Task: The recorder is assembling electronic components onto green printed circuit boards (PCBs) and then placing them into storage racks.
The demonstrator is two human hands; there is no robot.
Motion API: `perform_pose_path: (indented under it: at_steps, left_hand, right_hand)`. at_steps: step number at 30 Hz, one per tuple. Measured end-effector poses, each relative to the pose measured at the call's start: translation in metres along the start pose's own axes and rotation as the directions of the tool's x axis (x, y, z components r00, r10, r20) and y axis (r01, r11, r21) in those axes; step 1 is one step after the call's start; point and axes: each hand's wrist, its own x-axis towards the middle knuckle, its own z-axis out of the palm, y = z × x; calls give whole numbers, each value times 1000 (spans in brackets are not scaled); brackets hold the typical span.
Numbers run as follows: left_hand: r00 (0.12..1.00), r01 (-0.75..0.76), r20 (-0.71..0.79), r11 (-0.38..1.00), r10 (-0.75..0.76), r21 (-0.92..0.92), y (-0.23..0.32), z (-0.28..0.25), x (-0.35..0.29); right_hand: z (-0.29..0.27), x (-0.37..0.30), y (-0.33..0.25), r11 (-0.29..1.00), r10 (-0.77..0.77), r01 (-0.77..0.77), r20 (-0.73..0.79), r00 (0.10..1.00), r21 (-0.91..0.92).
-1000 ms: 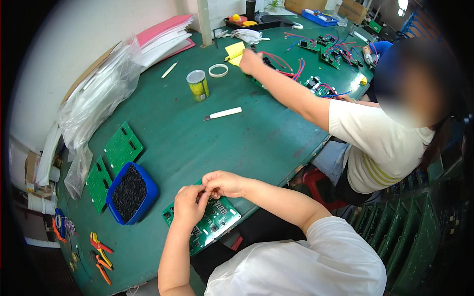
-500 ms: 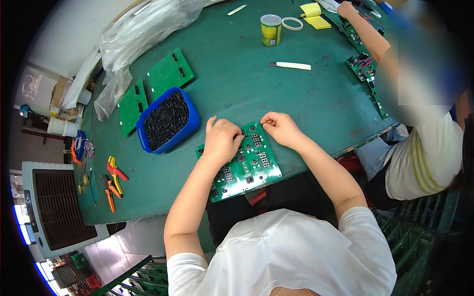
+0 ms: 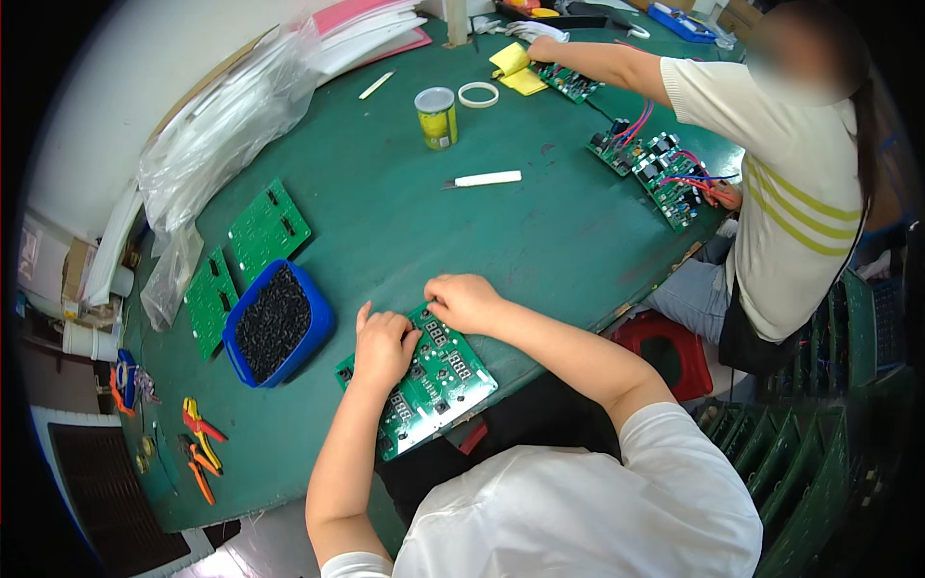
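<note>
Green table [image 3: 405, 222], green circuit board [image 3: 424, 380] with white displays under both hands' curled fingers [image 3: 366, 323].

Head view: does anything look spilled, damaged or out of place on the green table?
Nothing is spilled or broken. The circuit board under the left hand and right hand juts over the table edge. The black parts stay inside the blue tray.

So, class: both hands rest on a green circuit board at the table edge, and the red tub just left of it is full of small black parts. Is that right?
Not quite. The tub of small black parts is blue, not red, as the head view shows. The rest holds: the left hand and right hand both rest on the green circuit board at the edge of the table, with the tub just left of it.
</note>
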Motion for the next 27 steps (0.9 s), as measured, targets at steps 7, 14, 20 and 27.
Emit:
perform_pose_path:
  at_steps: [7, 14, 20, 27]
  left_hand:
    - [997, -79, -15, 996, 79, 38, 1, -5, -5]
    - [999, -32, 12, 999, 31, 31, 4, -4, -2]
    - [999, -31, -20, 998, 32, 55, 6, -1, 2]
    - [997, -55, 62, 993, 49, 105, -1, -14, -10]
  right_hand:
    - [1, -1, 1, 993, -112, 112, 15, 994, -27]
    - [-1, -1, 3, 982, -163, 164, 22, 986, -90]
    - [-3, 1, 9, 984, -166, 167, 24, 986, -62]
    - [-3, 15, -1, 981, -132, 154, 177, 975, -116]
